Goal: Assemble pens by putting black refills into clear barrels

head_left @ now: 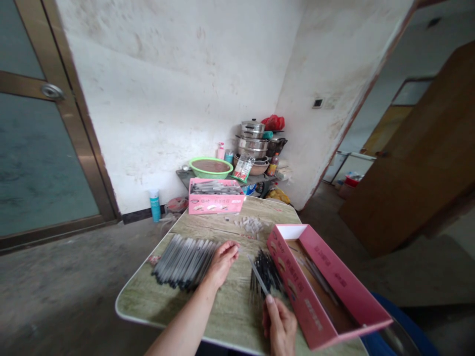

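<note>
My right hand [279,321], at the table's near side, is closed around the lower end of a slim stick in a cloudy clear sleeve [259,275]. The stick points up and to the left. Beside it lies a pile of thin dark sticks [267,269]. My left hand [222,262] is pinched near the table's middle; a small pale bit seems to show at the fingertips, too tiny to name. Just left of that hand, a row of sleeved sticks with black ends [183,259] lies side by side.
An open pink box [311,316] at the right holds a few sticks. Another pink box [216,205], full of sleeved sticks, stands at the far edge. Small clear scraps [251,225] lie on the wood-patterned table [230,316]. Behind are a green basin [210,173] and stacked pots [253,143].
</note>
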Action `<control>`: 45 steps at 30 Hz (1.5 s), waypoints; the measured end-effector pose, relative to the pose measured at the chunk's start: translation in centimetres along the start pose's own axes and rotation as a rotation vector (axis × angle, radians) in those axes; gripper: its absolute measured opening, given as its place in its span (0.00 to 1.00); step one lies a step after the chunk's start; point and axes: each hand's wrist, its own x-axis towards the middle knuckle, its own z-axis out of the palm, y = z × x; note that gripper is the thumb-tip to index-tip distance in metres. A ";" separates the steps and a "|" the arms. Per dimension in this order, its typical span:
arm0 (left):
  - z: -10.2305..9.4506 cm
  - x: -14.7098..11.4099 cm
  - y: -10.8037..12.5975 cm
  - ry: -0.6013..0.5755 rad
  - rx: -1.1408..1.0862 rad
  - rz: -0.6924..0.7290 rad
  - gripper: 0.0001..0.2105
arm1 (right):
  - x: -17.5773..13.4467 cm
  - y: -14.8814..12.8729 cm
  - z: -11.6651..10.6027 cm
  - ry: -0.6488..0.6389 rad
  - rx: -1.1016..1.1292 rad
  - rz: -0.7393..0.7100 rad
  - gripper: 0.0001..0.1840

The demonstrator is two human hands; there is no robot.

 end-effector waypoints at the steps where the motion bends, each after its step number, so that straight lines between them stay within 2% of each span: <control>1: 0.0 0.0 0.0 -0.006 -0.004 -0.006 0.13 | 0.0 -0.1 0.0 -0.009 -0.003 -0.004 0.28; 19: 0.0 0.2 -0.4 -0.057 0.077 -0.021 0.14 | 0.1 0.3 0.1 -0.059 -0.022 -0.007 0.27; 35: -0.1 0.2 -0.4 -0.066 0.135 0.005 0.14 | -0.1 0.0 0.2 -0.048 -0.017 -0.014 0.26; 41: 0.2 -0.1 -0.2 -0.113 0.235 0.011 0.14 | 0.0 -0.2 0.2 -0.049 -0.023 -0.022 0.27; 45: 0.4 -0.3 -0.2 -0.125 0.219 -0.014 0.14 | -0.1 -0.3 0.2 -0.042 -0.050 -0.026 0.27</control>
